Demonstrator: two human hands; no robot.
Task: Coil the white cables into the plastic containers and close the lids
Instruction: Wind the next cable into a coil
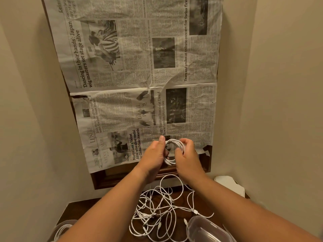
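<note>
Clear plastic container (206, 230) is sitting bottom right on the dark surface (78, 208). Nothing is showing inside it, and I cannot tell whether it is lidded. Second container (70, 222) is peeking in at the bottom left edge, with a coiled cable (59, 232) lying in it. Loose white cables (157, 213) are lying tangled on the surface between the two containers. Left hand (155, 154) and right hand (187, 158) are hovering above the tangle, both gripping a small coil (174, 145) of white cable between them, fingers curling round its sides. Newspaper (139, 75) is hanging on the wall behind the hands.
</note>
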